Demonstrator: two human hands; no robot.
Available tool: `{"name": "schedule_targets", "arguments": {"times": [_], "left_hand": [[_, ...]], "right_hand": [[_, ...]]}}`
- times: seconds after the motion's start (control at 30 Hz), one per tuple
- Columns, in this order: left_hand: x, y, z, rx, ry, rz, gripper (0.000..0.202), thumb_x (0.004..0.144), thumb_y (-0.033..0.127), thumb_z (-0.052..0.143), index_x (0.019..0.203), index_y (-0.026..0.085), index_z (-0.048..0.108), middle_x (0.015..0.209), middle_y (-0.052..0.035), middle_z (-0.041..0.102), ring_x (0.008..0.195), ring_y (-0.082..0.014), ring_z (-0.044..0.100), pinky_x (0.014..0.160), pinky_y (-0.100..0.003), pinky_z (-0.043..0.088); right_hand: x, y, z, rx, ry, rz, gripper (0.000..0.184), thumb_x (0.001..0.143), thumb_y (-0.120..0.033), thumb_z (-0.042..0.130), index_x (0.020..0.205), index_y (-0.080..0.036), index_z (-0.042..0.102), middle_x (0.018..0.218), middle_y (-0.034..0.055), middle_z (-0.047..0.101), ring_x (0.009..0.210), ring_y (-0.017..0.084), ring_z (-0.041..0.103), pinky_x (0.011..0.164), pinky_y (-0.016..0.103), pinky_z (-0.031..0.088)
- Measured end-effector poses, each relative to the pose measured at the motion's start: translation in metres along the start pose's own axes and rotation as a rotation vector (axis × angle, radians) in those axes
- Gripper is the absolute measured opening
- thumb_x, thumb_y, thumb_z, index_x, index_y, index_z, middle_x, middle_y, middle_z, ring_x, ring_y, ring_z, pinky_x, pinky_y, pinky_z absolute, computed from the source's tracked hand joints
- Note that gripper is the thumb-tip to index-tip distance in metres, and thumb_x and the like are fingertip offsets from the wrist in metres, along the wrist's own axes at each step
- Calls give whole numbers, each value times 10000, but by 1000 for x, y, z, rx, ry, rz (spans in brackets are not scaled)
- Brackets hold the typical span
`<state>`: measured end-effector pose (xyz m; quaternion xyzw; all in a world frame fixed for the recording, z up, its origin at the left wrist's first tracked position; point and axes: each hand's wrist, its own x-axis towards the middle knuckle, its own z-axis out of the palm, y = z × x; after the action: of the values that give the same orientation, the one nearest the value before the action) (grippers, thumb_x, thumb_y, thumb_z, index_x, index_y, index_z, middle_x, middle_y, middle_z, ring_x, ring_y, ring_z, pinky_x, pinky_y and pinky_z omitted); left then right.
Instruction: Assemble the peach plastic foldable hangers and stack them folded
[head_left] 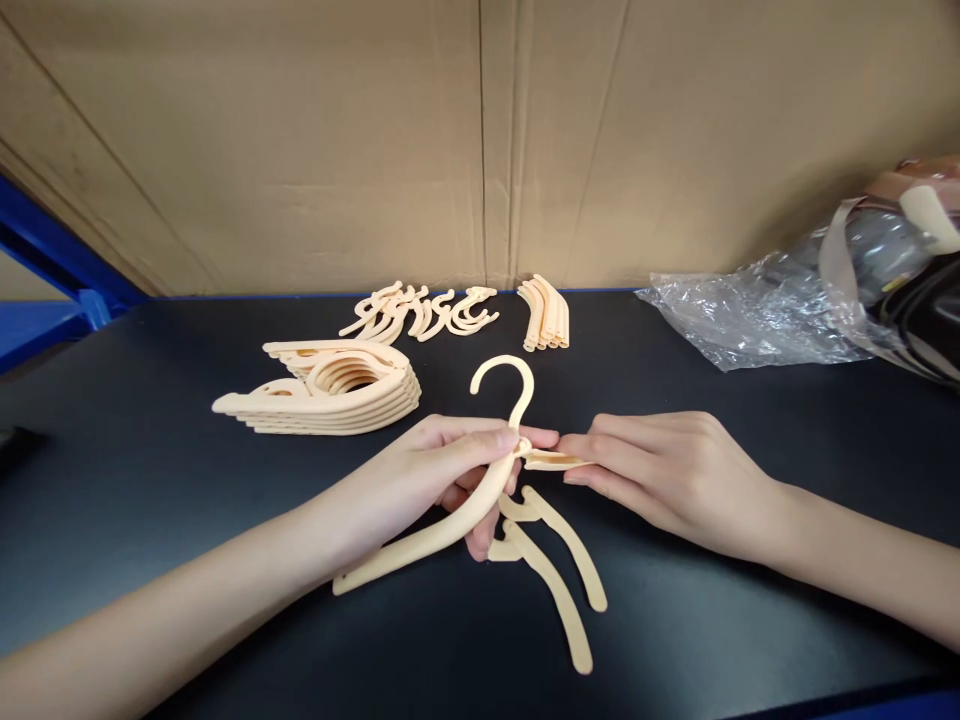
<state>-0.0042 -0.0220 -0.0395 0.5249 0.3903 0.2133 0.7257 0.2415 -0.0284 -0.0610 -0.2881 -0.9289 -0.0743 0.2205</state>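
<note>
My left hand (465,460) pinches a cream plastic clothes hanger (442,535) at its centre joint, thumb on top. The hanger's hook (529,385) points up and curls to the left, while one long arm slants down toward me. My right hand (660,475) grips a short, narrow cream piece (553,460) edge-on, its other end meeting the joint; how they are joined there is hard to make out. Just below my hands, two loose curved hanger pieces (555,590) with notched ends lie on the black table (360,660), partly behind my left fingers.
A stack of folded cream hangers (330,395) sits left of my hands. Farther back lie a row of loose hooks (420,312) and a bundle of curved arm pieces (545,315). Crumpled clear plastic (757,310) and a bag (915,290) occupy the right. Cardboard (337,140) walls the back.
</note>
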Motion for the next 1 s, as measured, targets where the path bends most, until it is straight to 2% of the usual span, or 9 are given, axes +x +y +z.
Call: {"name": "schedule_targets", "arguments": {"times": [0.2,0.47,0.67,1.0], "left_hand": [[1,2,-1,14,-23,-24,334,966,384,533,1163,188,718,509,31,586,422,-69,568,540,-161,487],[0,2,0,21,5,-36,326,925,409,585,1053,155,742,767,-33,675,424,-66,590,487,-160,492],[0,3,0,12,-16,-23,314,947,349,563,1161,173,710,576,2,621,502,-102,621,509,-168,544],[2,-4,1,-12,-28,8,301,929,370,609,1137,176,708,598,0,680,494,-92,642,525,-148,538]], "right_hand": [[1,-2,-3,-48,15,-24,292,1026,-298,445,1015,-161,702,667,-20,553,531,96,483,483,238,343],[1,-2,-1,-40,1,-23,302,1028,-301,443,1015,-152,705,649,-23,546,525,95,483,481,242,340],[-2,-2,-2,-75,26,-49,263,1018,-269,472,1022,-138,701,667,-16,579,540,100,496,490,254,349],[-1,-2,-5,-187,42,-133,194,1001,-231,512,1039,-128,671,640,-32,546,555,110,497,509,272,344]]}}
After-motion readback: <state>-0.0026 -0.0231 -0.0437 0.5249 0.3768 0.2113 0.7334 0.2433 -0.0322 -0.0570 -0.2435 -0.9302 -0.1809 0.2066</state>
